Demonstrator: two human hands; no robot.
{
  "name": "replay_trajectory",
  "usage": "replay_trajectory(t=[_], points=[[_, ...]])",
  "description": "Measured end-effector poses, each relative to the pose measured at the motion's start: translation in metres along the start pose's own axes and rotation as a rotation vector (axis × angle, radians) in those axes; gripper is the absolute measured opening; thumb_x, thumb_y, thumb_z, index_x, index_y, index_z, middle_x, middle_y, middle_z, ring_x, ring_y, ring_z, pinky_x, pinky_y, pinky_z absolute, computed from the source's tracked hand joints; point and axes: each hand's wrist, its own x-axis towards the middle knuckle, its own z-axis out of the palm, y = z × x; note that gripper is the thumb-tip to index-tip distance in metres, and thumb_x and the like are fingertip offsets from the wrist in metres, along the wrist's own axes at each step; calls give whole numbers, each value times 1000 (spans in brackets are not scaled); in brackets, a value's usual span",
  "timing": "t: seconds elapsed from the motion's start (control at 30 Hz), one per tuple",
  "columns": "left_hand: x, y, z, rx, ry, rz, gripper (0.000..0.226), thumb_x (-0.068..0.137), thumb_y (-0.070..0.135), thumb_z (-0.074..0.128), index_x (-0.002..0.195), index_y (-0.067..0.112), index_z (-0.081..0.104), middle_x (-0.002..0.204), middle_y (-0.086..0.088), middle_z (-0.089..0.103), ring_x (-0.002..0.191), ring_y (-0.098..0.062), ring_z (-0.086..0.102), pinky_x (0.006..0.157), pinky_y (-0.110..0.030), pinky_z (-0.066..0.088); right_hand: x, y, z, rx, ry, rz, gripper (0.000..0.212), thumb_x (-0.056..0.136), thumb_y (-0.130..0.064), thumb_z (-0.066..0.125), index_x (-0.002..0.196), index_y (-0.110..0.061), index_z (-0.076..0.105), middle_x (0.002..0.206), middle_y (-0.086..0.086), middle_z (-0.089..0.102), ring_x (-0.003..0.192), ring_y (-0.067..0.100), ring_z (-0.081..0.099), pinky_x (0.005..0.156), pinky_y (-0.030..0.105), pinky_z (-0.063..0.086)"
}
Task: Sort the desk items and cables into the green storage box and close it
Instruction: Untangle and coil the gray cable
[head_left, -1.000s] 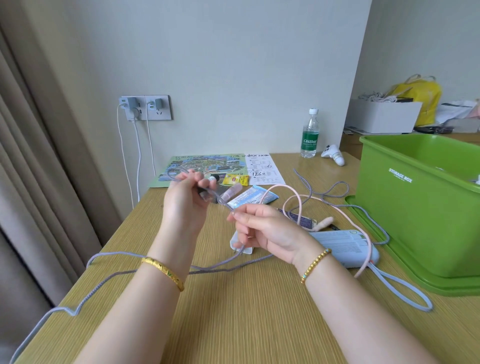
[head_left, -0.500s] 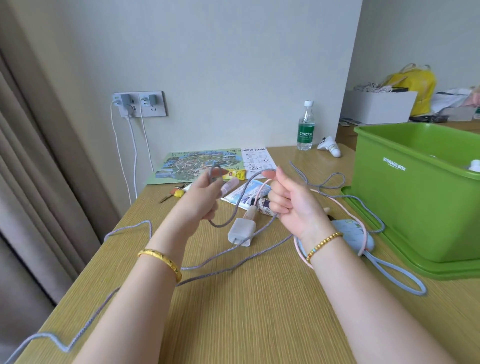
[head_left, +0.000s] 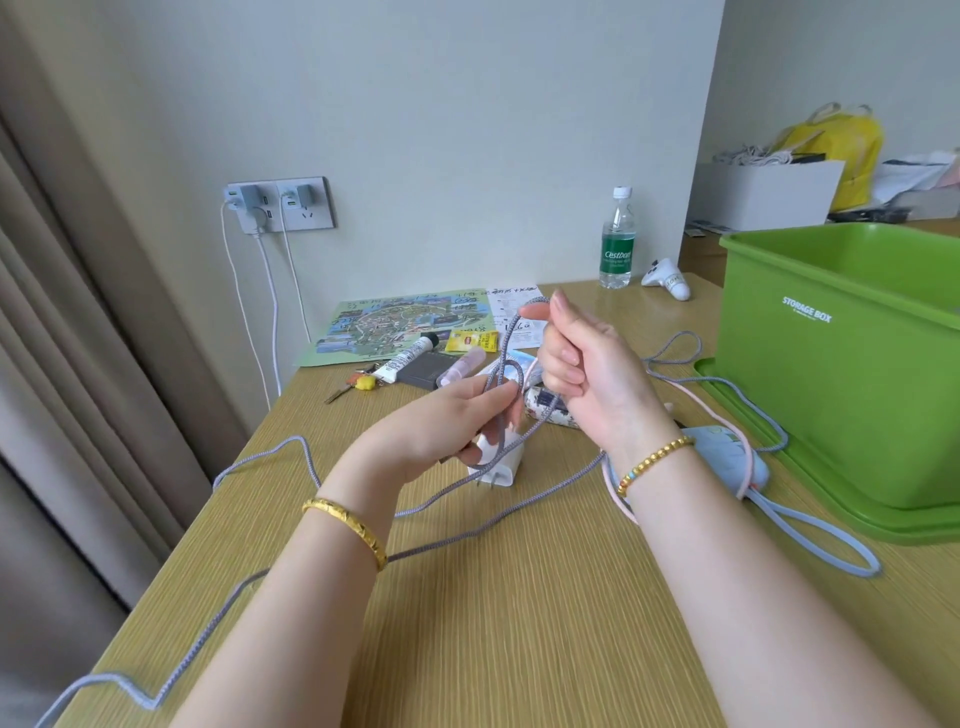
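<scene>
A long grey braided cable (head_left: 467, 499) trails over the wooden desk (head_left: 519, 623) and off its left edge. My left hand (head_left: 447, 426) pinches a loop of this cable at mid-desk, above a white charger plug (head_left: 496, 465). My right hand (head_left: 582, 369) is raised a little higher and grips the top of the same loop between thumb and forefinger. A pink cable (head_left: 727, 421) runs under my right wrist. The open green storage box (head_left: 831, 374) stands on its lid (head_left: 779, 457) at the right.
A light blue power bank (head_left: 727, 457) with a pale blue cable (head_left: 821, 535) lies beside the lid. Further back lie a map (head_left: 395, 322), tube (head_left: 410, 356), yellow packet (head_left: 475, 340), keys (head_left: 358, 384), water bottle (head_left: 618, 244) and white controller (head_left: 667, 278). Wall socket (head_left: 280, 205) at left.
Both hands have worked the grey cable into a loop: the right hand rose and turned upward, the left dropped lower. The slack on the desk's left side shifted toward me.
</scene>
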Motion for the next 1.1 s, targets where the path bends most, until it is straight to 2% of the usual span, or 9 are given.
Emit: replay_trajectory(t=[0.13,0.27,0.4,0.5,0.6,0.7,0.83,0.97,1.1], points=[[4,-6,-3,121,100,-23,32,99,33,38,74,16,50,65,5,64,71,-15,63,82,-27,48,-6,2,-9,-46,14,32,30,98,-25,41,89,-10,65,44,-11,30,36,1,21,35,15,12],[6,-8,-16,-9,237,-23,35,99,34,35,73,15,45,40,10,37,35,-10,34,52,-30,42,-6,8,-10,-102,7,86,26,98,-21,40,97,-10,63,47,-11,33,37,1,22,37,17,10],[7,-12,-13,74,146,44,35,99,42,32,79,20,51,45,9,34,36,-13,27,40,-20,25,-5,7,-10,-95,36,78,25,99,-18,37,91,-9,59,46,-11,35,36,1,23,34,15,12],[7,-9,-8,-115,78,133,38,99,41,31,74,20,49,48,5,29,37,-13,27,39,-19,25,-5,5,-10,-81,69,75,24,99,-17,38,86,-11,57,46,-11,36,36,1,24,34,15,12],[12,-5,-11,-354,317,179,42,99,42,31,65,21,43,53,4,39,41,-13,43,42,-22,32,-6,6,-7,-86,44,133,18,97,-16,44,82,-11,54,47,-9,38,37,2,28,34,13,20],[15,-6,-18,-704,608,152,42,99,41,32,65,18,40,64,4,58,58,-10,61,48,-24,46,-7,10,-2,-136,-5,232,18,95,-14,46,81,-8,56,48,-8,40,38,4,34,40,18,43],[13,-7,-25,-1042,742,179,42,101,39,27,68,16,39,95,-9,72,82,-20,70,62,-26,57,-11,20,6,-303,-67,414,26,95,-20,48,75,-7,57,43,-8,39,35,4,33,40,18,42],[12,-3,-22,-1082,742,244,38,102,39,23,89,15,50,65,-5,73,64,-19,72,53,-25,56,-16,26,14,-503,-212,571,38,96,-32,45,69,-7,56,39,-10,36,31,4,29,36,14,33],[14,0,-20,-1065,700,200,45,101,40,24,95,12,58,43,4,50,38,-10,51,52,-21,53,-18,28,16,-623,-268,635,41,96,-35,45,68,-7,56,40,-9,35,30,3,26,33,13,24]])
